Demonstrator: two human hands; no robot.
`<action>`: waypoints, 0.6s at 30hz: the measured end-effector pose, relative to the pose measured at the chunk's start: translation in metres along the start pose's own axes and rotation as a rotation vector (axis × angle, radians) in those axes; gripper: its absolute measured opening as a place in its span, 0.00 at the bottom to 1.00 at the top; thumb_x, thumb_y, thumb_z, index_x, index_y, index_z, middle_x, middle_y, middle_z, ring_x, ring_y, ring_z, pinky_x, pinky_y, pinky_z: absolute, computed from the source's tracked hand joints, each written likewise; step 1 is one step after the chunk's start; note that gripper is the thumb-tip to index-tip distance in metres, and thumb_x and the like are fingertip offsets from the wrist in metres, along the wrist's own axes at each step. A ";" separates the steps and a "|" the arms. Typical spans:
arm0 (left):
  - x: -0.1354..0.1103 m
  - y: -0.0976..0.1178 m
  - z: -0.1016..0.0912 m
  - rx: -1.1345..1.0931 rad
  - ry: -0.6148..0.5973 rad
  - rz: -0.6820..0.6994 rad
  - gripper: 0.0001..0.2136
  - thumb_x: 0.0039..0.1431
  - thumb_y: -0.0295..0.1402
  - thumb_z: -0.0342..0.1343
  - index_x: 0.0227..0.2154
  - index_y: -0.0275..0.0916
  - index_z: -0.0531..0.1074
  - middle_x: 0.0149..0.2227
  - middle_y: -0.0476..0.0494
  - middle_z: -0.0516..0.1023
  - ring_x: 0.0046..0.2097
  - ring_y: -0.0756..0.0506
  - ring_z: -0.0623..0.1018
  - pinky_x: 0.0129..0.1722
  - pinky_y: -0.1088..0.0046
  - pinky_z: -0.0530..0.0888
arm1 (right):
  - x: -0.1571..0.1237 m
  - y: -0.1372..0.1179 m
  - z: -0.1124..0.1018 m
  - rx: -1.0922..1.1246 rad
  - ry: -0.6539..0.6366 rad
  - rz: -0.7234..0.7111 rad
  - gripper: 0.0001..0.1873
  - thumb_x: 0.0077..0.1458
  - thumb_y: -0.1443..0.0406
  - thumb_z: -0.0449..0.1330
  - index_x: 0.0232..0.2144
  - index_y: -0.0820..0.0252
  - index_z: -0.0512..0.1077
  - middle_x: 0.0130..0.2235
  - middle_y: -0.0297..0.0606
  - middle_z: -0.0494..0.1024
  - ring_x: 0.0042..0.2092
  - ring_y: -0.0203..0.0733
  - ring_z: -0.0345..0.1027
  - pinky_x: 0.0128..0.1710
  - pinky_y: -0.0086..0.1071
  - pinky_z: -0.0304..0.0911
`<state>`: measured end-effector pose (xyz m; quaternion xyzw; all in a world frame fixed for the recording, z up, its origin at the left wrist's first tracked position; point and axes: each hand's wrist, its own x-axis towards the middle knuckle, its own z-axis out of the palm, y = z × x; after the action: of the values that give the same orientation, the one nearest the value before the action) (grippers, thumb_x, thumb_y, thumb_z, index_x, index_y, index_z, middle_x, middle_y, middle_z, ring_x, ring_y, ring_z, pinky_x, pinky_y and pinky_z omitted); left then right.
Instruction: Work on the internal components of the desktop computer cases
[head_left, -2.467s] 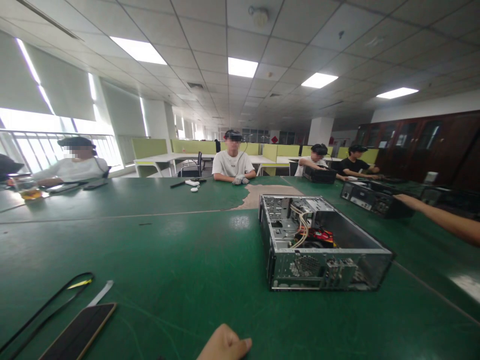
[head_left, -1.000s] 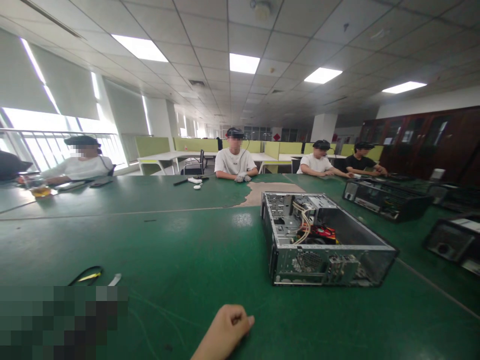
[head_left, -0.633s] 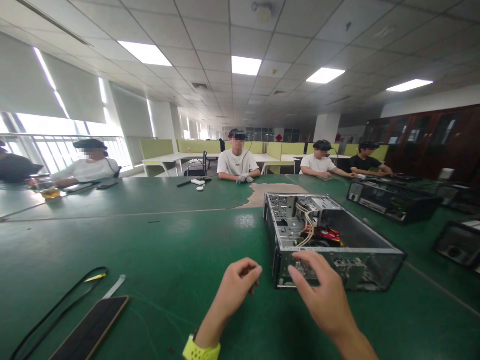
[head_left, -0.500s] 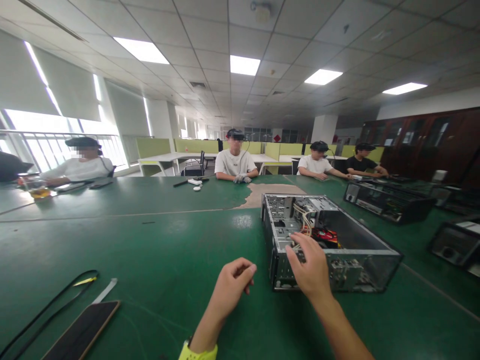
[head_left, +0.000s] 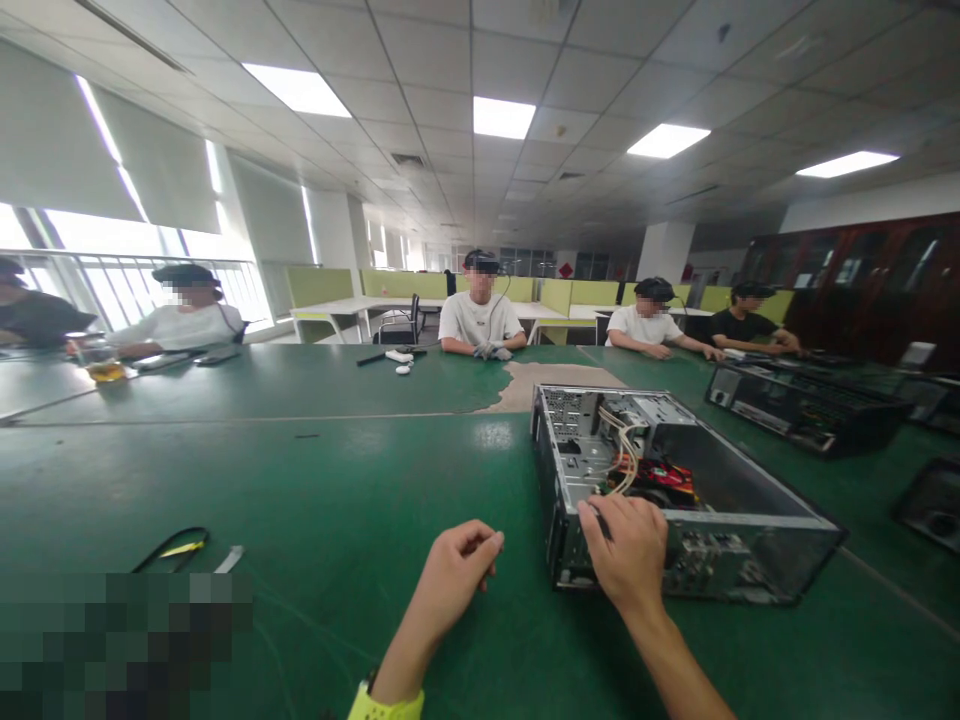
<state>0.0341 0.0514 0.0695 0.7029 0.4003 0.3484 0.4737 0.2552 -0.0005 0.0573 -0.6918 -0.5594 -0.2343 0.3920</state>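
An open computer case lies on its side at the right, its upper side uncovered. Inside it I see cream-coloured cables and a red and black component. My right hand is over the case's near edge, fingers curled onto the rim and thumb at the left; the fingertips are partly hidden. To the left of the case, my left hand hovers or rests by the green tabletop with its fingers curled in and the thumb against them. Nothing shows in it. A yellow-green band is on that wrist.
More computer cases stand on the table to the right. A black strap with a yellow piece lies at the left. Several people sit across the table; a cup with amber liquid stands far left, small white items mid-table.
My right hand has come down onto the case's near rim, its fingers curling from a more spread pose. The left hand is almost unmoved. The view has shifted slightly.
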 end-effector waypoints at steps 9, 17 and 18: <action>0.001 0.004 -0.004 0.029 -0.007 -0.012 0.16 0.55 0.45 0.50 0.25 0.35 0.67 0.20 0.51 0.67 0.22 0.52 0.67 0.24 0.77 0.64 | -0.008 -0.004 -0.014 0.056 -0.087 0.020 0.14 0.57 0.56 0.49 0.30 0.55 0.71 0.32 0.34 0.74 0.38 0.42 0.60 0.47 0.40 0.47; -0.008 0.017 -0.012 0.064 0.058 0.039 0.15 0.55 0.44 0.51 0.24 0.36 0.68 0.20 0.51 0.67 0.23 0.51 0.68 0.25 0.77 0.65 | -0.041 -0.001 -0.053 0.153 -0.053 -0.111 0.07 0.55 0.62 0.53 0.29 0.56 0.69 0.30 0.32 0.72 0.37 0.40 0.61 0.44 0.40 0.50; -0.011 0.021 -0.014 0.077 0.072 0.052 0.15 0.55 0.43 0.50 0.24 0.36 0.68 0.20 0.52 0.67 0.23 0.51 0.68 0.25 0.77 0.65 | -0.045 0.001 -0.059 0.159 -0.047 -0.136 0.06 0.55 0.63 0.53 0.29 0.56 0.68 0.30 0.32 0.72 0.36 0.40 0.61 0.44 0.40 0.50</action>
<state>0.0220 0.0421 0.0926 0.7178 0.4117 0.3700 0.4223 0.2506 -0.0742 0.0568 -0.6242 -0.6308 -0.1992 0.4157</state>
